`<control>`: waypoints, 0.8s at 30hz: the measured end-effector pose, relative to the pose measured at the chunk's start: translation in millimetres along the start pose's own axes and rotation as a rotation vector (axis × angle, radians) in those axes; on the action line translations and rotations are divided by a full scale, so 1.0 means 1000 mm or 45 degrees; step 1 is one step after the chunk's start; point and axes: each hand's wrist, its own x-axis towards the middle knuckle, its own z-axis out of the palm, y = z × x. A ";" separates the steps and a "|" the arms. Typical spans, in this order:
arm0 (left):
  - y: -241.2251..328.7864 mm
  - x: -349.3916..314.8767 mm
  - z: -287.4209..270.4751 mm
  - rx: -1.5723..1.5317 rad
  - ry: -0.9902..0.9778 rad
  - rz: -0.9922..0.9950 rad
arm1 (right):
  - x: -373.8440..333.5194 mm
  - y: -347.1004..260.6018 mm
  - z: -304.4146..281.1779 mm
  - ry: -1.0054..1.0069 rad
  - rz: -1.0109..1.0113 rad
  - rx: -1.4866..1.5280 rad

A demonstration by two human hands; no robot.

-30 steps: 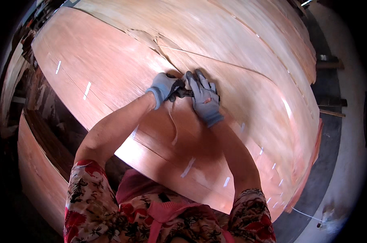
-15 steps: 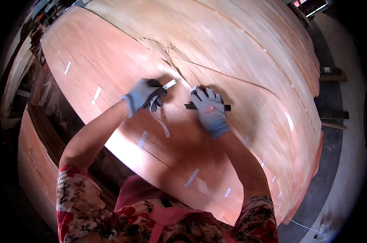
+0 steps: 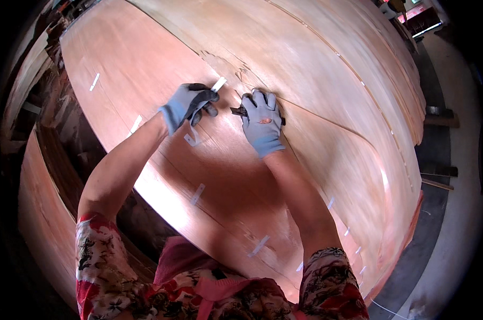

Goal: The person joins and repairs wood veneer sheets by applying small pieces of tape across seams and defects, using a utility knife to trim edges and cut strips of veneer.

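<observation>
My left hand (image 3: pixel 189 104), in a grey glove with dark fingertips, pinches a strip of white tape (image 3: pixel 219 84). One short end points away from the fingers, and a loose tail curls below the hand. To its right, my gloved right hand (image 3: pixel 261 124) lies palm down by the seam between two thin wood veneer sheets. A black bar-shaped tool (image 3: pixel 238 111) sticks out on both sides under that palm; its exact kind is hidden. The reddish veneer sheet (image 3: pixel 140 58) lies on the left, the paler veneer sheet (image 3: pixel 316 80) on the right.
Several short tape pieces (image 3: pixel 197 194) are stuck along cracks and edges of the veneer. Torn, lifted veneer (image 3: pixel 241 73) shows beyond my hands. Broken wood scraps (image 3: pixel 33 69) lie at the far left. Grey floor (image 3: pixel 438 213) runs along the right side.
Both hands have moved away from me along the seam, the right also shifting slightly left. The tool under the right palm shows less. The view has shifted a little.
</observation>
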 end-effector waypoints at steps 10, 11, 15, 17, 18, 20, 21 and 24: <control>-0.007 0.068 0.022 0.184 -0.065 -0.147 | 0.001 0.002 -0.001 0.014 0.048 0.082; -0.004 0.067 0.023 0.228 -0.063 -0.152 | 0.000 0.003 -0.002 0.009 0.069 0.109; -0.004 0.066 0.026 0.213 -0.033 -0.144 | 0.002 0.007 0.003 0.080 -0.009 0.060; -0.004 0.067 0.025 0.189 -0.040 -0.161 | 0.003 0.006 0.005 0.098 -0.023 0.044; -0.004 0.068 0.024 0.177 -0.044 -0.169 | 0.003 0.006 0.005 0.093 -0.025 0.047; -0.005 0.071 0.020 0.193 -0.077 -0.189 | 0.004 0.003 0.005 0.087 -0.032 0.060; -0.005 0.072 0.017 0.201 -0.094 -0.199 | 0.004 0.001 0.005 0.079 -0.013 0.069; 0.000 0.075 0.028 0.210 -0.090 -0.227 | 0.001 0.005 0.005 0.076 0.031 0.059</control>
